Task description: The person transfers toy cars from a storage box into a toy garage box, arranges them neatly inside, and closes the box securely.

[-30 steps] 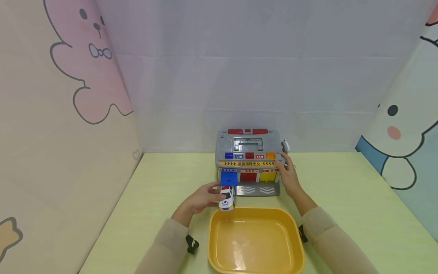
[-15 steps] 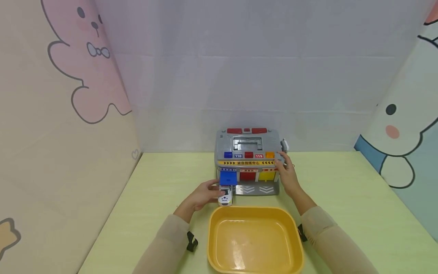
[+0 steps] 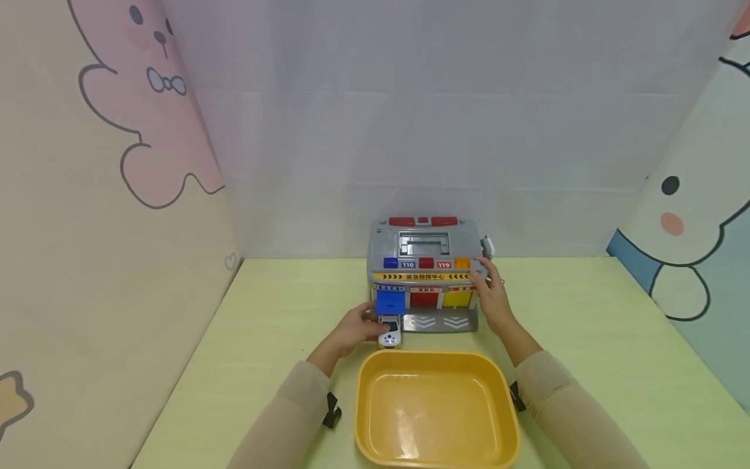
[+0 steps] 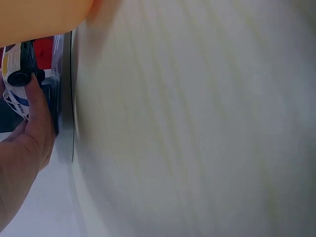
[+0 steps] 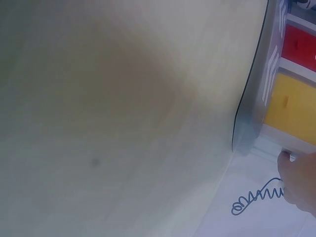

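My left hand (image 3: 353, 330) pinches a small white toy police car (image 3: 389, 338) between thumb and fingers. The car's rear is under the raised blue door (image 3: 390, 302) of a grey toy police and fire station (image 3: 383, 244), its front pointing towards me. In the left wrist view, the car's side and a black wheel (image 4: 19, 78) show beside my fingers. My right hand (image 3: 495, 303) holds the station's front right corner, thumb at the front and fingers on the roof edge. The red door (image 3: 424, 299) and yellow door (image 3: 457, 299) are down.
A yellow tray (image 3: 436, 359) with nothing in it lies just in front of the station on the pale green table (image 3: 281, 293). On the station's right side hangs a white and grey piece (image 3: 488, 247); a coiled cord (image 5: 256, 197) shows in the right wrist view.
My left hand has moved the police car away from me, its rear going in under the blue door. My right hand has stayed on the station's corner.
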{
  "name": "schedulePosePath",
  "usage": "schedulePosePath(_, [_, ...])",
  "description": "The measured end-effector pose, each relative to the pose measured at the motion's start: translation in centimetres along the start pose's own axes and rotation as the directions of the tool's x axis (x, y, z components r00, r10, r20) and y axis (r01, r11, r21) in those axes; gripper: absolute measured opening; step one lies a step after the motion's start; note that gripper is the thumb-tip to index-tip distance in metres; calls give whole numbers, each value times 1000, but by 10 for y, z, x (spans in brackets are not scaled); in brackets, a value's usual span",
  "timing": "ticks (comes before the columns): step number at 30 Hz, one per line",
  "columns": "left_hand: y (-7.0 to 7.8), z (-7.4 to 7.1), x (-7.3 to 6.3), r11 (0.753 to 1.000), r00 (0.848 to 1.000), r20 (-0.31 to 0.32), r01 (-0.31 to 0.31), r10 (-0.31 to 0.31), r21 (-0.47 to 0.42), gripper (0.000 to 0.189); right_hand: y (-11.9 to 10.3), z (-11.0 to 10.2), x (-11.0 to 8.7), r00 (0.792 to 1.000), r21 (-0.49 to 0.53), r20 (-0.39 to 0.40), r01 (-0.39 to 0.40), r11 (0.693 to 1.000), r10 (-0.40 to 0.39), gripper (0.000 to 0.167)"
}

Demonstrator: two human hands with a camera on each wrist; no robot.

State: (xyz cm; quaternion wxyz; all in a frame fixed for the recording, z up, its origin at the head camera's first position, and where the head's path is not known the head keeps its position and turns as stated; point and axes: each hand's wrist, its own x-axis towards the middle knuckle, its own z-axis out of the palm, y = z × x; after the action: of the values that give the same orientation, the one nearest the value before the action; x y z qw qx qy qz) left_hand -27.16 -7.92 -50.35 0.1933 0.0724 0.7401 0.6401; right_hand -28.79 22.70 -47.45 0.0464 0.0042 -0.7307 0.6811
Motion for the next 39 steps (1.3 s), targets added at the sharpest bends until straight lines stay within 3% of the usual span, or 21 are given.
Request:
schedulePosePath(6, [-1, 5, 5, 999, 999, -21, -24, 25, 35, 68, 0, 0, -1, 999, -32, -17, 43, 999, -43, 49])
schedulePosePath(10, [0, 9, 4, 999, 999, -48, -12, 14, 41, 67, -1, 0, -4, 999, -24, -16, 32, 999, -32, 48])
schedulePosePath(17, [6, 12, 3, 997, 990, -139, 29, -18, 77, 58, -5, -3, -3, 1000, 9, 7, 4, 1000, -4, 48])
schedulePosePath(22, [7, 14, 4, 999, 982, -188, 37, -29, 38, 55, -1, -5, -1, 1000, 0, -2, 16, 1000, -16, 47])
schedulePosePath(27, [4, 16, 6, 998, 976, -212, 52, -47, 21, 53, 2, -4, -2, 998, -28, -16, 54, 998, -55, 48])
schedulePosePath(33, [5, 17, 5, 997, 968, -249, 56, -43, 45, 48, 1, -1, -4, 999, -15, -11, 43, 999, -43, 50])
schedulePosePath(39, [4, 16, 9, 996, 966, -248, 88, -80, 22, 60, 1, -1, -3, 999, -11, -2, 35, 999, -35, 51])
